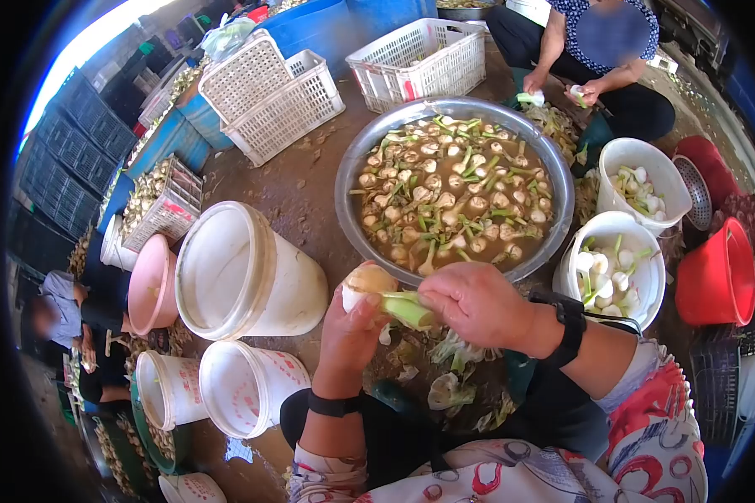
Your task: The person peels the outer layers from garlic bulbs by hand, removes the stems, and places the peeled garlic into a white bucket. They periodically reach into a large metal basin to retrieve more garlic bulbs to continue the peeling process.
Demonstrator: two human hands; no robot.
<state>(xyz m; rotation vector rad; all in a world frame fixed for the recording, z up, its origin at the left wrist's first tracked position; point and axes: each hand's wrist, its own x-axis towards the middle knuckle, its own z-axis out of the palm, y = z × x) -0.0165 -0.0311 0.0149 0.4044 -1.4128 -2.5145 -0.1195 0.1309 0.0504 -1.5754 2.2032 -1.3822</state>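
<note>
My left hand (349, 337) is closed round a fresh garlic bulb (369, 282), brown-skinned on top and white lower down. Its short green stem (408, 311) points to the right. The fingers of my right hand (476, 303) are pinched at that stem, partly hiding what they grip. Just beyond both hands stands a wide metal basin (345, 220) of muddy water, filled with floating garlic bulbs (447, 201). Stripped leaves and skins (451, 391) lie on the ground below my hands. Right of the basin, a white bucket (569, 281) holds cleaned white garlic (601, 263).
Another person (596, 50) handles garlic across the basin. A second white bucket (606, 163) with garlic and a red bucket (716, 272) stand at right. Large white buckets (298, 285) line the left. White plastic crates (285, 117) sit behind; another person (59, 310) is far left.
</note>
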